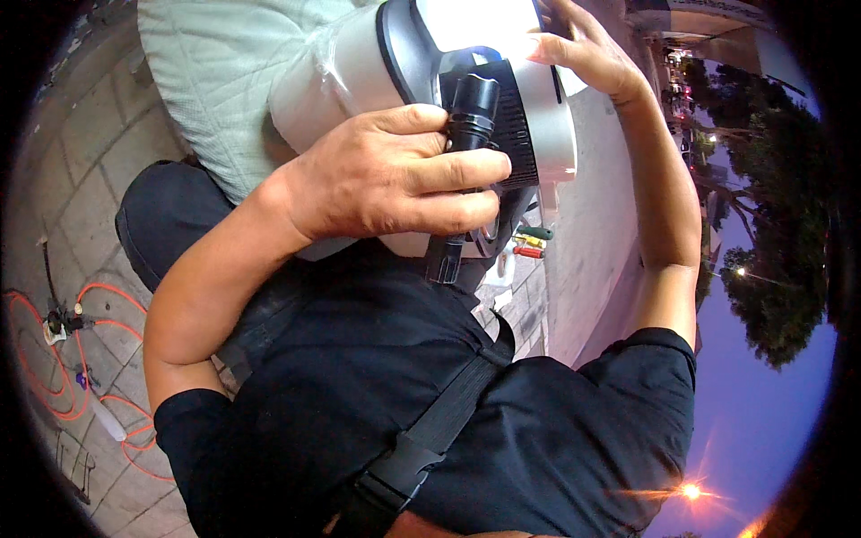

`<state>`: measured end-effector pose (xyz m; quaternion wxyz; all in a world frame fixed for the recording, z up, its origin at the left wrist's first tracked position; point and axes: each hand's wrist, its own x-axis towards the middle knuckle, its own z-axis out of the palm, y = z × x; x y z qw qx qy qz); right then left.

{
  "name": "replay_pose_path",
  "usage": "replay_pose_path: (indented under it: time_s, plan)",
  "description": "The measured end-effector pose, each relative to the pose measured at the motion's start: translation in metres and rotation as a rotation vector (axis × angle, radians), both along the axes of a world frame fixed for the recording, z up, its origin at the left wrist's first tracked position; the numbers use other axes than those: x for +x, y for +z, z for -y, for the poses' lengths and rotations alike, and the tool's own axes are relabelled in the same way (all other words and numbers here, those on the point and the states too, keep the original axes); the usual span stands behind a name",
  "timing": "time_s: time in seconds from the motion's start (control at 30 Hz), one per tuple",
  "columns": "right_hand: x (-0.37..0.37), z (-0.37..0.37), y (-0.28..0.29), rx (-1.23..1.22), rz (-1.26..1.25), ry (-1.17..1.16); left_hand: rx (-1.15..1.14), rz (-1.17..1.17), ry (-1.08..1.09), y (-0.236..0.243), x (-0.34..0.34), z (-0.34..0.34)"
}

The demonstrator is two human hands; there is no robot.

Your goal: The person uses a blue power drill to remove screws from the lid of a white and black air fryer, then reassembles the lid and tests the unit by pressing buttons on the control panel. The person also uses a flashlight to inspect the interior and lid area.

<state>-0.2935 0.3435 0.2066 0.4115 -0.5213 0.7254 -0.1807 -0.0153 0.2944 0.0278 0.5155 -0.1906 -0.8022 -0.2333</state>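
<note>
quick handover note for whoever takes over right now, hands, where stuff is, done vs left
Left hand: wrapped around a black flashlight, pressing it against the dark panel of the white and grey appliance. The grip is firm.
Right hand: fingers resting on the appliance's top edge, steadying it.
Appliance: held up in front of the chest, partly in clear plastic wrap, with a pale quilted cushion behind it.
On the paved ground: orange cord at the left, a few tools under the appliance.
Done: appliance lifted and lit.
Left: cannot tell from this view.
</note>
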Motion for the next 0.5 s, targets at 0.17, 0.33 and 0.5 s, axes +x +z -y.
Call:
replay_pose_path:
  time_s: [0.17, 0.33, 0.5]
  plan:
    - [0.008, 0.003, 0.008, 0.096, -0.128, -0.065, 0.011, 0.015, -0.003, 0.002, 0.007, 0.011]
    - [0.009, 0.012, 0.008, 0.061, -0.115, -0.007, -0.016, 0.075, -0.052, 0.002, 0.011, 0.017]
    - [0.003, 0.016, 0.009, 0.046, -0.156, 0.083, 0.02, 0.029, -0.026, 0.001, 0.008, 0.015]
